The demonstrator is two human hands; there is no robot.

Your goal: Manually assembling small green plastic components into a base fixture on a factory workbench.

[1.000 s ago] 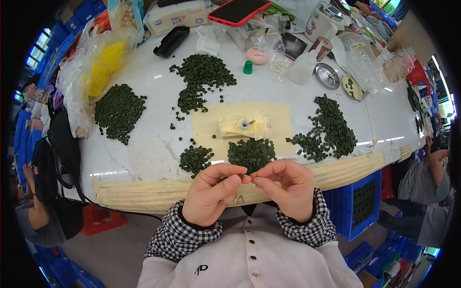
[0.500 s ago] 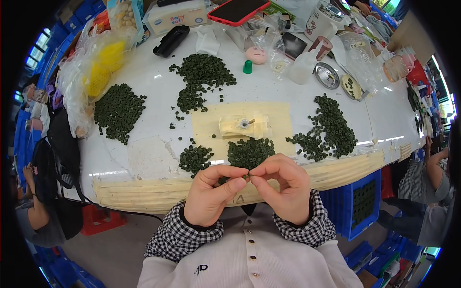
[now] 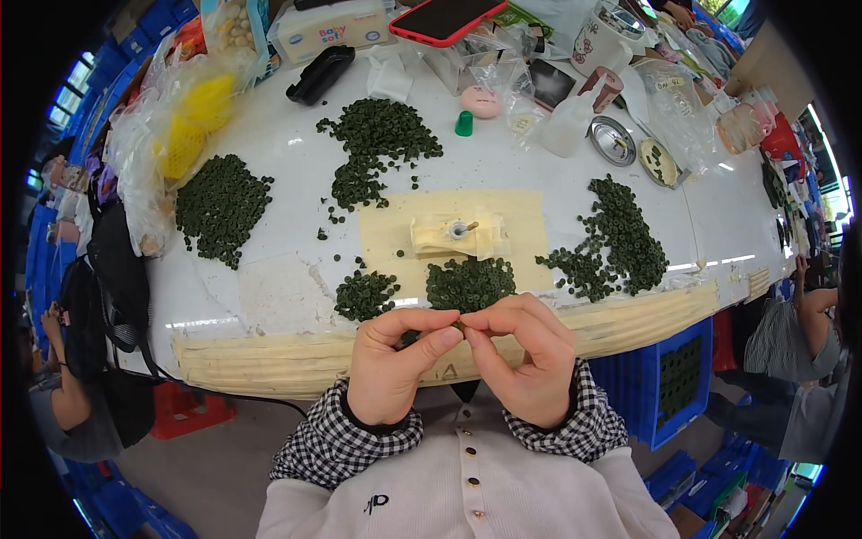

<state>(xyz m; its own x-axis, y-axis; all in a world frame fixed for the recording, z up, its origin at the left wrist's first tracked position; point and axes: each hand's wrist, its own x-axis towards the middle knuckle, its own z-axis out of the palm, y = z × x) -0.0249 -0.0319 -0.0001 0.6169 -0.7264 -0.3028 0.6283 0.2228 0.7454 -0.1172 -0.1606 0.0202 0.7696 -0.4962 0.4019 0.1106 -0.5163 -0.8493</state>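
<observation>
Both hands are held close to the chest at the near edge of the white bench [image 3: 269, 296], and little has altered over the last second except the grip; the left hand [image 3: 391, 364] and right hand [image 3: 530, 359] met fingertip to fingertip a second ago and do so now, but the meeting point has drifted slightly to the right and the left thumb now lies flatter along the forefinger; the fingers of both hands are pressed together in a pinch on one small green ring [image 3: 458, 324], which shows only as a dark speck between the tips; whether it is being turned, pressed or pulled cannot be told. The ring thus sits in the air just in front of the nearest green pile [image 3: 469, 283], not on the bench; that pile, a smaller pile [image 3: 364, 295] to its left and the cream fixture [image 3: 458, 235] with its upright pin on the pale yellow mat [image 3: 521, 225] lie as they did before; so do the larger heaps at the left [image 3: 220, 205], centre [image 3: 377, 148] and right [image 3: 615, 238]; the work on this one piece seems ongoing, nothing having been set down.
</observation>
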